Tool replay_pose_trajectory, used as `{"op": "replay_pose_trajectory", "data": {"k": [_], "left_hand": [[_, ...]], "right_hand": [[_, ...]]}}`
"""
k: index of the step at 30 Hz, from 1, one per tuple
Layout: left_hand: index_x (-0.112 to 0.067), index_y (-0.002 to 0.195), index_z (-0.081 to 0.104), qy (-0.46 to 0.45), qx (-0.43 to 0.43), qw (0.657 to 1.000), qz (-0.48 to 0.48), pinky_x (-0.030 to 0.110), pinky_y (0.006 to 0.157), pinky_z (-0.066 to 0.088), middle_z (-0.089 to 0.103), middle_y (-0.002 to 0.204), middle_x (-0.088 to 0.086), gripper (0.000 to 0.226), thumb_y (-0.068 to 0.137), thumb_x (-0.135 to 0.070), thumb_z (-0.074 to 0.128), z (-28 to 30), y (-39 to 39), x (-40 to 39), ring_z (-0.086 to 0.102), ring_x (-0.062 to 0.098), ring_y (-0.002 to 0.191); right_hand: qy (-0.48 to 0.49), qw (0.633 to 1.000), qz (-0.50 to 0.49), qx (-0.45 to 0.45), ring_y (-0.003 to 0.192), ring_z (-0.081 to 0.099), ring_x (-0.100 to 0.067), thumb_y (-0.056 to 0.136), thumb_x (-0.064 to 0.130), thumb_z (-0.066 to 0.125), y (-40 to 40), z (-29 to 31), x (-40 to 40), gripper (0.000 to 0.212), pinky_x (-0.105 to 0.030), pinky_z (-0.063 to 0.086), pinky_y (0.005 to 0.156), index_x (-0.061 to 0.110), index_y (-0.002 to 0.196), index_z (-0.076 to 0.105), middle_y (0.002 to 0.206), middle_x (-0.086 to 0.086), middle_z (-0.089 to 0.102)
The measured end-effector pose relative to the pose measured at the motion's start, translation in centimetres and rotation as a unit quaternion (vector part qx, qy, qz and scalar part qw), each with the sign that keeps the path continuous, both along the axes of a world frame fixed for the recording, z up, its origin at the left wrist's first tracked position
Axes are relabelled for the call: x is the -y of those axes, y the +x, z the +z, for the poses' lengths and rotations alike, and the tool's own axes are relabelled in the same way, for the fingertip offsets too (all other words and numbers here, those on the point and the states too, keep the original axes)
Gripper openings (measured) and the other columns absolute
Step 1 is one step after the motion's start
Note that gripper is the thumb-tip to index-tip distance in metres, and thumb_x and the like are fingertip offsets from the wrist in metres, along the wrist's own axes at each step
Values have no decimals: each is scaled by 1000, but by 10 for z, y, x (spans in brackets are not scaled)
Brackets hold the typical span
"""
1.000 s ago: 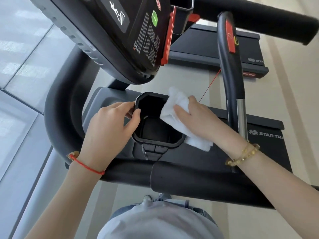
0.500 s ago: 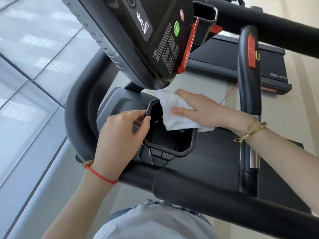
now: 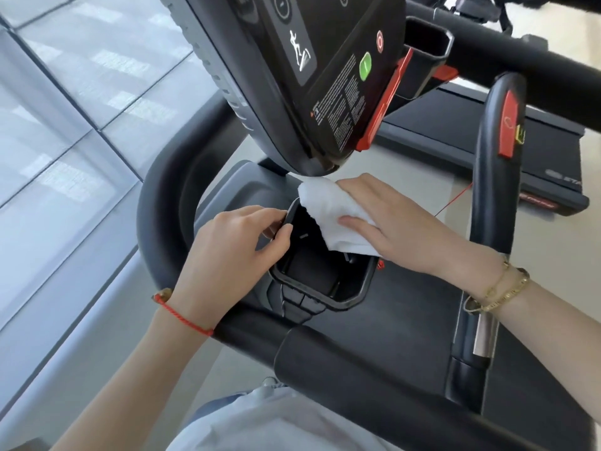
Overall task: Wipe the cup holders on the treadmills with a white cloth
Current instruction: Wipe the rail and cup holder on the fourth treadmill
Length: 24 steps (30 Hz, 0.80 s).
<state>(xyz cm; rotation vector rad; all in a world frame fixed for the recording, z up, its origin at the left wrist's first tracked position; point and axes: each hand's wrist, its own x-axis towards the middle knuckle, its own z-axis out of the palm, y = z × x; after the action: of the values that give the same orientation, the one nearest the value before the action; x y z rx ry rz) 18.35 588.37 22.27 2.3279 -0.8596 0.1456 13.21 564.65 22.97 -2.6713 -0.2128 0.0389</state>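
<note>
The black cup holder (image 3: 325,302) has an angular rim and sits below the treadmill console. My left hand (image 3: 227,255), with a red string at the wrist, pinches the holder's left rim between thumb and fingers. My right hand (image 3: 400,229), wearing gold bracelets, holds the folded white cloth (image 3: 328,209) with the thumb lying on top of it. The cloth lies over the far right rim and hangs into the holder, just under the console's lower edge. It hides the fingers behind it.
The black console (image 3: 325,76) overhangs the holder closely. A second cup holder (image 3: 426,50) sits beyond the console. An upright grip with a red pad (image 3: 500,148) stands at right, a padded handlebar (image 3: 357,362) runs in front of me, and a neighbouring treadmill (image 3: 455,131) lies beyond.
My right hand has slid the cloth from the holder's right rim up to its far rim, towards the console. My left hand has kept its hold on the left rim.
</note>
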Motion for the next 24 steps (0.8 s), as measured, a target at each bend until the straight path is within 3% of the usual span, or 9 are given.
{"op": "replay_pose_trajectory", "data": {"k": [6,10,15,21,24], "left_hand": [[-24,89,77,-3,22,999,26,31,63,57,69,76,-15,19,91,-35,62,3,-5,-5,64,3,68],[-29,90,78,15,27,998,51,30,60,57,68,73,-17,22,89,-45,62,3,-20,-13,63,2,66],[-30,87,78,-20,6,996,87,31,61,57,69,72,-18,20,90,-42,63,0,-30,-16,64,3,66],[-24,86,79,-32,4,996,79,34,62,56,70,71,-15,20,89,-31,61,1,-32,-14,65,7,65],[-22,86,79,-32,4,996,84,34,61,56,70,71,-13,19,88,-29,61,1,-33,-14,65,8,64]], "right_hand": [[-122,979,114,114,94,48,-19,91,15,58,23,2,-11,49,-40,50,73,12,139,46,108,-7,49],[-70,983,133,105,102,52,-18,96,34,44,22,2,-9,49,-33,50,79,14,140,46,116,-4,54],[-48,982,158,92,110,57,-22,97,30,56,27,2,-5,48,-41,54,84,14,142,45,127,-3,55],[-13,981,190,38,134,43,-13,100,36,48,32,4,-4,53,-37,43,105,17,148,36,147,3,44],[-27,976,213,45,132,45,-15,99,39,44,38,6,-8,53,-36,44,102,16,146,38,147,3,43]]}}
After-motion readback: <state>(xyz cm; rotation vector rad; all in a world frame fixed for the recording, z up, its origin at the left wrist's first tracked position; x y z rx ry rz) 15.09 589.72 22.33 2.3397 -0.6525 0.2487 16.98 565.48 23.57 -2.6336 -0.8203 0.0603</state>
